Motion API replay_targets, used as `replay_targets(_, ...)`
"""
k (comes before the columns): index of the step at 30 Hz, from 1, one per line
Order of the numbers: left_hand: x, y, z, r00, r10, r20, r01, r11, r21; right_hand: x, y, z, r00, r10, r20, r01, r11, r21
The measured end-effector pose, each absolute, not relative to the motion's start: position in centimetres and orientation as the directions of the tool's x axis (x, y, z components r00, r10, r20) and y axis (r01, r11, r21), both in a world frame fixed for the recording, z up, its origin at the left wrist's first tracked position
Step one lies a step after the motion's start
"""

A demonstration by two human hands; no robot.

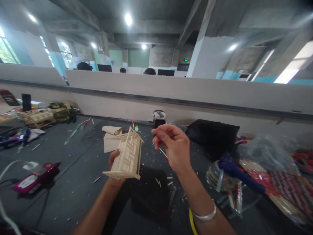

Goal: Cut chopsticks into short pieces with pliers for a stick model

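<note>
Left hand (114, 159), in the head view, is clamped around the lower left side of a pale, box-shaped wooden-stick model (127, 155), holding it up over the matt dark-grey tabletop (80, 166). Right hand (174, 147) hangs just right of the model, fingers curled towards the thumb (whether they pinch some sliver, I cannot tell). The model should be light and stiff, its dry wood hardly slippery, but its thin posts and glued-looking joints could well snap; the broad slatted panel seems the safest hold, the slender rails the worst. Small wood scraps (158, 182) litter the surface below the model. Behind it lies a folded beige sheet (109, 143); well to its right, a dark-blue gun-shaped tool (241, 174). Beyond the model, a low white partition (171, 86) fronts a concrete-ceilinged room with bright lamps.
</note>
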State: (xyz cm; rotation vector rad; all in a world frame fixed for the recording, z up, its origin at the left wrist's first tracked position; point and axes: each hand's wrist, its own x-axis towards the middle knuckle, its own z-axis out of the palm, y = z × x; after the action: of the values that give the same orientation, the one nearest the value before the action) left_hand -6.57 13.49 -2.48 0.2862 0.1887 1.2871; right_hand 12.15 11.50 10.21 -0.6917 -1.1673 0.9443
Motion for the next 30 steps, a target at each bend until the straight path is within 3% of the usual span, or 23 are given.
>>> replay_targets(5,-6.2,13.3,-1.9,0.304,0.952,0.041,-0.888,0.268,0.373,9.7,13.0,8.6,-0.055,0.892,0.449,0.061,0.451,-0.890)
replay_targets(10,-6.1,13.5,-2.3,0.317,0.946,0.070,-0.881,0.267,0.390,9.1,13.9,8.2,-0.132,0.803,0.581,0.288,0.592,-0.753)
replay_targets(17,-6.1,13.6,-2.5,0.375,0.923,0.087,-0.859,0.311,0.405,9.2,13.3,8.5,-0.191,0.707,0.681,0.504,0.666,-0.550)
replay_targets(19,-6.2,13.6,-2.7,0.398,0.913,0.088,-0.855,0.334,0.397,9.4,13.2,8.6,-0.172,0.716,0.677,0.521,0.649,-0.554)
replay_targets(22,-6.4,13.7,-2.9,0.394,0.917,0.065,-0.856,0.340,0.390,9.9,12.7,9.0,-0.042,0.772,0.635,0.421,0.590,-0.689)
replay_targets(25,-6.4,13.7,-2.8,0.319,0.947,0.046,-0.883,0.279,0.378,11.0,11.6,9.6,0.055,0.843,0.534,0.125,0.525,-0.842)
replay_targets(28,-6.3,13.8,-2.5,0.284,0.958,0.043,-0.903,0.253,0.346,12.2,9.9,10.8,0.115,0.874,0.472,-0.231,0.485,-0.843)
replay_targets(30,-6.4,13.8,-2.5,0.291,0.957,0.022,-0.909,0.269,0.319,13.0,8.8,11.8,0.185,0.866,0.465,-0.362,0.500,-0.787)
